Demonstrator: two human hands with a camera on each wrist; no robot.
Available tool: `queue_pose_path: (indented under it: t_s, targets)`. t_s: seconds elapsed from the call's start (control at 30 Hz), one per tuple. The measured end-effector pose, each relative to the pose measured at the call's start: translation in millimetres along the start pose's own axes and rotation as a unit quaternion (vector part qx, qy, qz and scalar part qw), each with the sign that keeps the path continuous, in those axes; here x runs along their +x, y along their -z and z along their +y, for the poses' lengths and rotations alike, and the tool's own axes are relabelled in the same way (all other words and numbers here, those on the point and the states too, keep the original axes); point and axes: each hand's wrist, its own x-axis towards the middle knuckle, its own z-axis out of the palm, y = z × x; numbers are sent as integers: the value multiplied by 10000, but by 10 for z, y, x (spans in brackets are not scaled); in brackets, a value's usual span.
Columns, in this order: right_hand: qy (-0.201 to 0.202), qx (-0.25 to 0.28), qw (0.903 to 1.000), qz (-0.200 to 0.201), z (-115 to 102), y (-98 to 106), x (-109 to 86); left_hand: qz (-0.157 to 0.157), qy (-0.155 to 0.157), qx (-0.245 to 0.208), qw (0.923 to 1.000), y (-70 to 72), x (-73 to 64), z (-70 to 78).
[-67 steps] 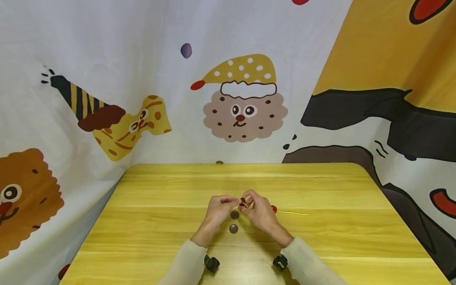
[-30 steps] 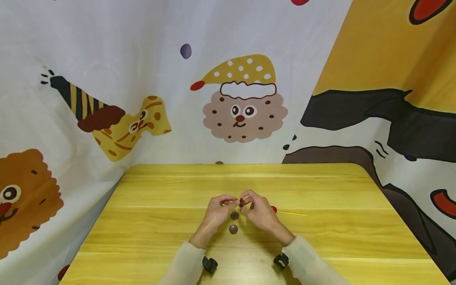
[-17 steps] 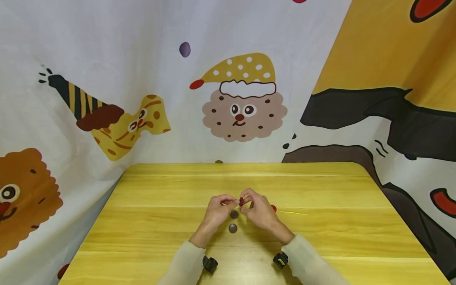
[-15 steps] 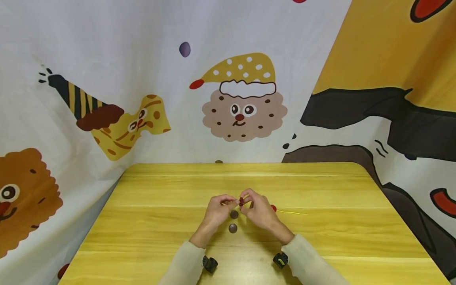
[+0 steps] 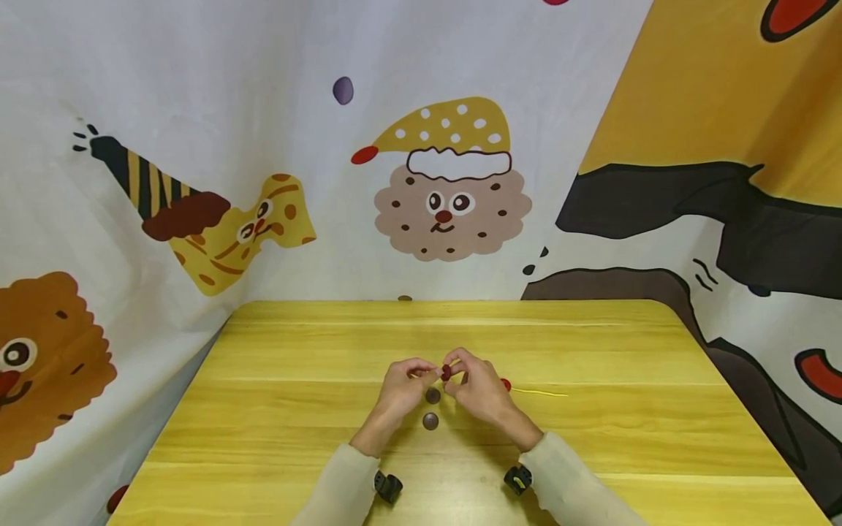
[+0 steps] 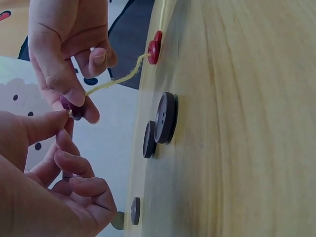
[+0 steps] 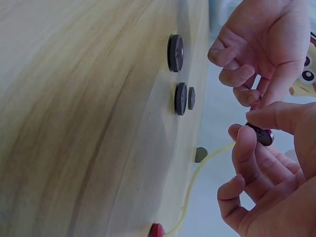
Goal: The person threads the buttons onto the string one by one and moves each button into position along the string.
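My right hand (image 5: 483, 392) pinches a dark red button (image 7: 264, 136) between thumb and fingers, above the table. From this button a yellow cord (image 6: 118, 80) runs to a bright red button (image 6: 153, 51) lying on the table. My left hand (image 5: 403, 391) meets the held button with thumb and forefinger pinched together. A pale bit of cord shows at those fingertips in the left wrist view; the fingers mostly cover it. Under the hands lie dark brown buttons: a near one (image 5: 430, 421), one just beyond it (image 5: 433, 395), and a farther small one (image 6: 136, 211).
The wooden table (image 5: 296, 424) carries all the loose buttons. Beyond the red button, the cord's tail (image 5: 541, 393) stretches right across the wood. A cartoon-printed curtain (image 5: 316, 44) hangs behind the table's far edge.
Earlier, cord showed looped between the hands beside the dark red button; now that button is turned more edge-on and the loop is out of sight. Over the last second the hands hardly moved.
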Motion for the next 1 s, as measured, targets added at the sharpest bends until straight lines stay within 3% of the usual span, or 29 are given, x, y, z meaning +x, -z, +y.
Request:
queue_pose_path:
  t_s: [0.47,1.0]
  targets:
    - [26,-66,10000,14,-5,6,2,-29,6,90,10000,14,4,6]
    - [140,-102,9998,32,-14,24,-13,-178,-45,-145,9997,25,-8,11]
